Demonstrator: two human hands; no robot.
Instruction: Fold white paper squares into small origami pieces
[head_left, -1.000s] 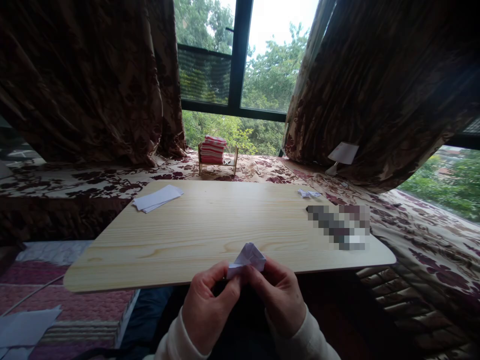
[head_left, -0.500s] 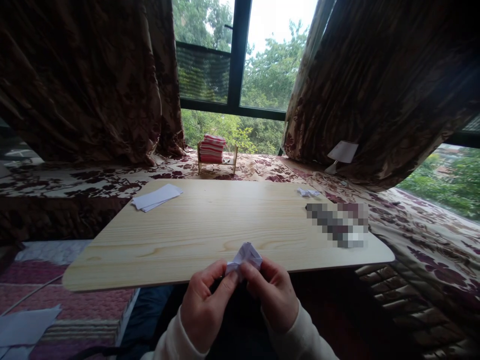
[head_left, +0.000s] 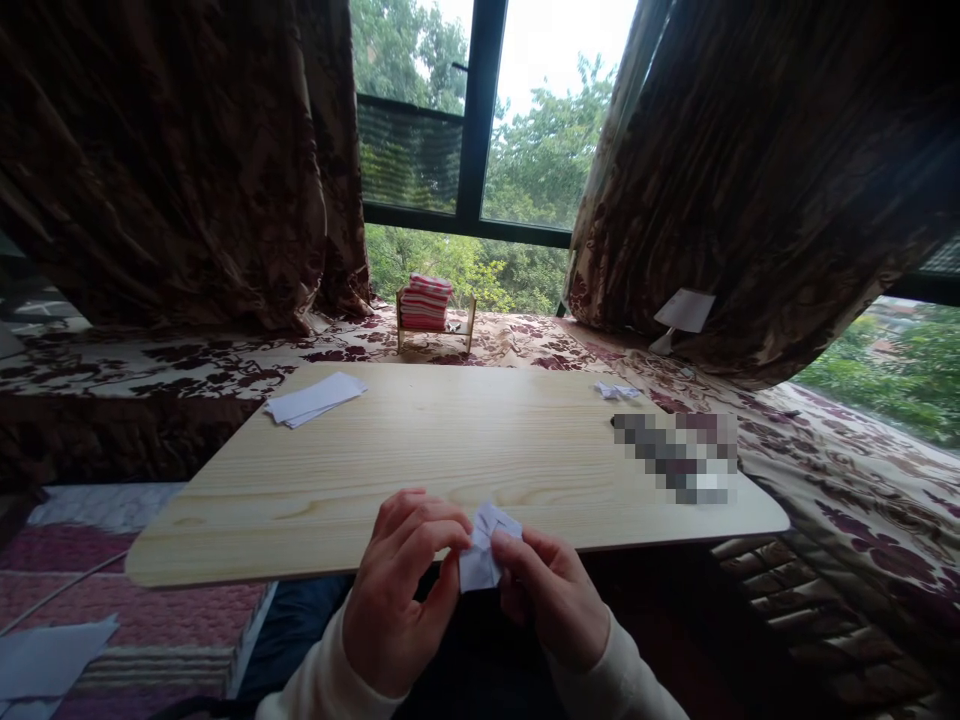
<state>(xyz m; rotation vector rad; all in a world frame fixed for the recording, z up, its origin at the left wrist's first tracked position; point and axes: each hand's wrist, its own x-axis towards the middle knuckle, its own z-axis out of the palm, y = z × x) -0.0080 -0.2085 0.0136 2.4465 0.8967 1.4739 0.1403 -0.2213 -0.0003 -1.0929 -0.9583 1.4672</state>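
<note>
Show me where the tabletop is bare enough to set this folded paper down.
The table is bare across its middle, between the paper stack at far left and the blurred item at right. The near-left corner is bare. The right side is crowded: blurred item, crumpled scrap.

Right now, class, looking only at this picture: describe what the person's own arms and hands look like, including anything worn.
The left hand and the right hand are bare: no glove, ring or watch shows. Each arm wears a plain cream long sleeve, the left sleeve and the right sleeve, reaching the wrist, without markings.
</note>
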